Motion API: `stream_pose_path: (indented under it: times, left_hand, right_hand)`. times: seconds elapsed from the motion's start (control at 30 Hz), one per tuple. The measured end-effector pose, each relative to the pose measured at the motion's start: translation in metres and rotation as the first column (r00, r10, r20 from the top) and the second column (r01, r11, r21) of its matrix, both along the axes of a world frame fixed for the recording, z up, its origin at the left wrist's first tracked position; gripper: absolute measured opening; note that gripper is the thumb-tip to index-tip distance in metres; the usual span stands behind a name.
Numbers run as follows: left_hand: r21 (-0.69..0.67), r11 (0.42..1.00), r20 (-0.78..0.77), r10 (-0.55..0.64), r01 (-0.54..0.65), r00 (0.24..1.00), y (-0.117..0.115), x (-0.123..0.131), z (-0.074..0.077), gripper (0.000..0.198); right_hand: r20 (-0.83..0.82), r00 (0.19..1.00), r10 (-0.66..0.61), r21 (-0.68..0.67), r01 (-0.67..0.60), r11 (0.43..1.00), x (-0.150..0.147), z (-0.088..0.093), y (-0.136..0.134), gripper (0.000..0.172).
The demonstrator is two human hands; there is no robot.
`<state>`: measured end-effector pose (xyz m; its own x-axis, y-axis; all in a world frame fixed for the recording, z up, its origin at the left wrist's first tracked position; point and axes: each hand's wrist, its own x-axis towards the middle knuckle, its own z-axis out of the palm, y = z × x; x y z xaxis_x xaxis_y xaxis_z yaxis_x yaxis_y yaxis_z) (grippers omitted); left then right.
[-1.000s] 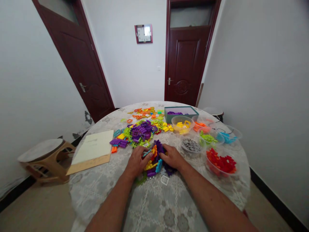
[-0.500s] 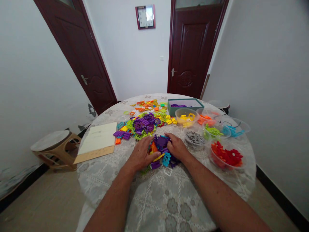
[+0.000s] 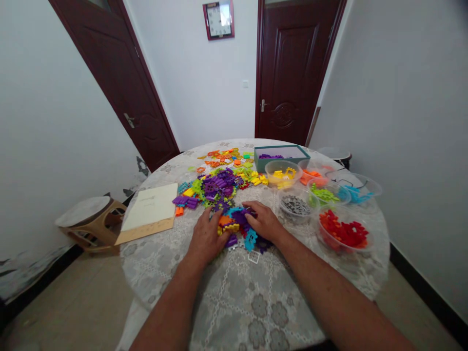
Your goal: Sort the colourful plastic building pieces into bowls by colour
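My left hand [image 3: 207,235] lies against the left side of a small heap of coloured plastic building pieces, its fingers apart. On the heap's right side, my right hand [image 3: 264,222] is curled with thumb and fingers around dark purple pieces [image 3: 240,217]. Orange pieces [image 3: 225,221] and a yellow piece [image 3: 231,227] show between the hands. A light blue piece [image 3: 250,240] sticks out at the front, and a white square frame [image 3: 253,257] lies on the cloth. Just beyond is a larger pile of purple and green gear-shaped pieces [image 3: 215,187]. My palms hide part of the heap.
Clear bowls of sorted pieces stand at the right: yellow [image 3: 283,176], grey [image 3: 296,205], green [image 3: 325,193], red [image 3: 343,231] and others. A green-edged box [image 3: 282,151] holds purple pieces. Paper on a board [image 3: 150,207] lies left, and a stool [image 3: 87,219] stands beyond the table.
My left hand has shifted left and its fingers have spread, baring more of the heap. My right hand has moved slightly left. The camera view has tilted down a little.
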<state>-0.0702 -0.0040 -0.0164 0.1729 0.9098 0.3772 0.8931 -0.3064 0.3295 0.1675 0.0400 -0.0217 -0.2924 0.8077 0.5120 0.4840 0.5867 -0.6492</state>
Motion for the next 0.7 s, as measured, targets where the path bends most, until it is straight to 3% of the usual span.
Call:
stream_pose_path:
  times: [0.3,0.7]
  left_hand:
    - [0.09,0.996,0.141,-0.013,0.0,0.99,0.011,-0.013,-0.009,0.054]
    - [0.082,0.996,0.179,-0.039,0.024,0.983,0.011,-0.013,-0.002,0.039]
  right_hand:
    - [-0.034,0.996,-0.082,-0.002,0.082,0.997,0.008,-0.004,0.008,0.033]
    - [0.032,0.981,-0.191,0.064,0.188,0.98,0.012,-0.001,0.011,0.034]
